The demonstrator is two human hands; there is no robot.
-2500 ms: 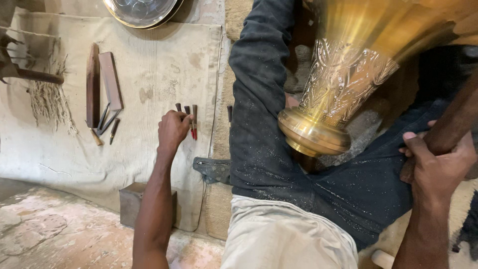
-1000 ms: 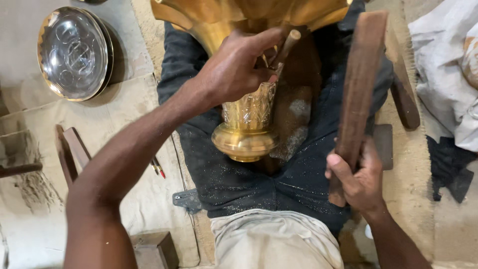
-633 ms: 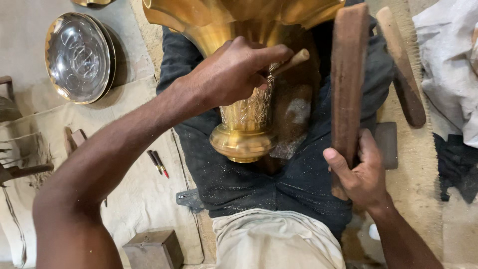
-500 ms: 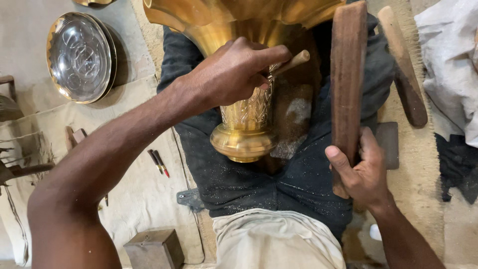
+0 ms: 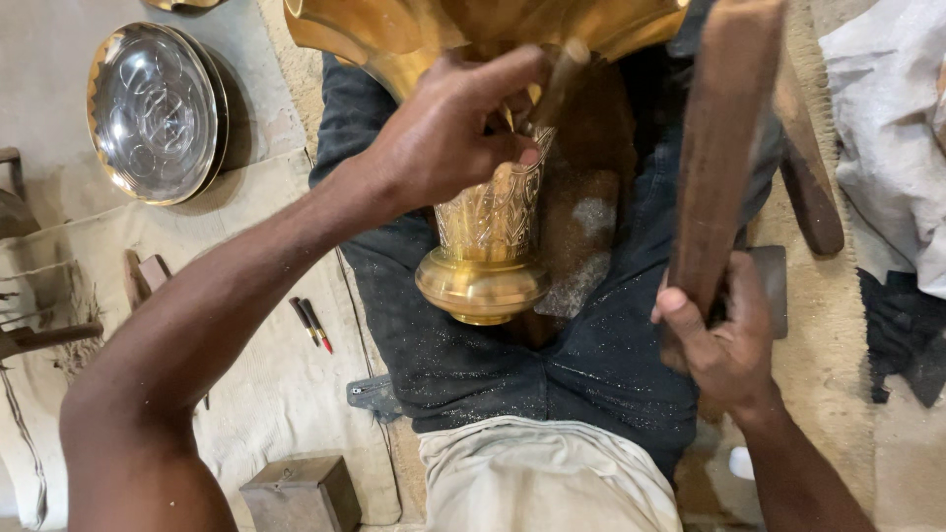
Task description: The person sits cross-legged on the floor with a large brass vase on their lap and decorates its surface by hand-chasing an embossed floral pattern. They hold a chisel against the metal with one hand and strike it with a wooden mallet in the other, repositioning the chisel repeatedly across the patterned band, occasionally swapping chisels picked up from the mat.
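An engraved brass vase [image 5: 488, 236] lies across my lap, its wide mouth at the top of the view and its round foot toward me. My left hand [image 5: 448, 133] grips a small chisel-like tool [image 5: 557, 84] and presses its tip against the vase's neck. My right hand [image 5: 724, 340] is closed around the lower end of a long wooden mallet stick [image 5: 724, 148], held upright to the right of the vase. Metal dust speckles my dark trousers [image 5: 552, 365].
An embossed round metal plate [image 5: 153, 108] lies on the floor at upper left. Small punches [image 5: 310, 323] rest on a pale cloth [image 5: 266, 394]. A small metal box [image 5: 301, 493] sits near my left elbow. Another wooden stick [image 5: 808, 187] and crumpled cloth [image 5: 887, 128] lie on the right.
My left hand came from the punches on the cloth up to the vase, holding a tool. My right hand has lifted the wooden stick. Lately the stick tilted slightly right.
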